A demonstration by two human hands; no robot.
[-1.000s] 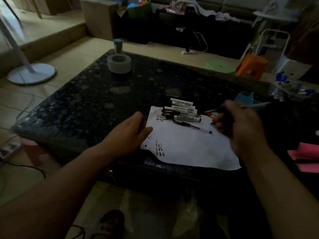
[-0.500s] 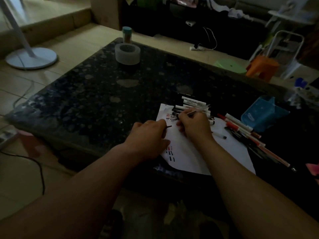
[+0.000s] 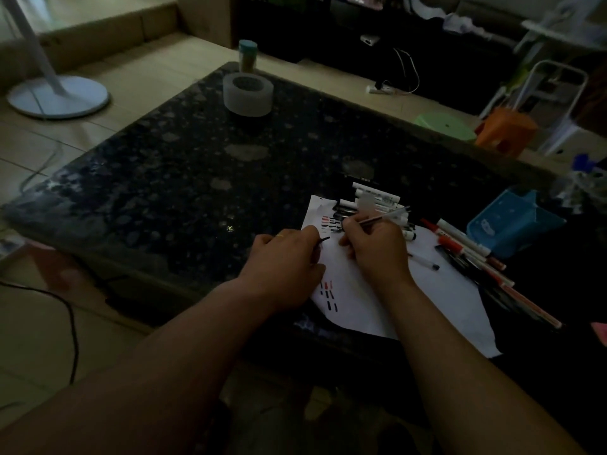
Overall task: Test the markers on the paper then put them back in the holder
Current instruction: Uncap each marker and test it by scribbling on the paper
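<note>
A white sheet of paper (image 3: 423, 290) with short black and red test strokes lies near the table's front edge. My right hand (image 3: 377, 247) grips a thin pen (image 3: 382, 217), its tip down on the paper by the upper strokes. My left hand (image 3: 285, 264) rests on the paper's left edge, closed around a small dark pen cap (image 3: 324, 239). Several white markers (image 3: 377, 200) lie at the paper's far edge. More red-capped markers and pens (image 3: 466, 244) lie to the right. A blue holder (image 3: 512, 224) lies beyond them.
The dark speckled stone table (image 3: 197, 178) carries a roll of tape (image 3: 248, 95) and a small teal-lidded jar (image 3: 247, 55) at its far left. A fan base (image 3: 57, 96) stands on the floor at left. An orange stool (image 3: 505, 129) and a green lid (image 3: 445, 126) sit beyond the table.
My right hand came in from the right-hand markers with a pen and set it to the paper. My left hand shifted slightly right. The camera tilted down and left.
</note>
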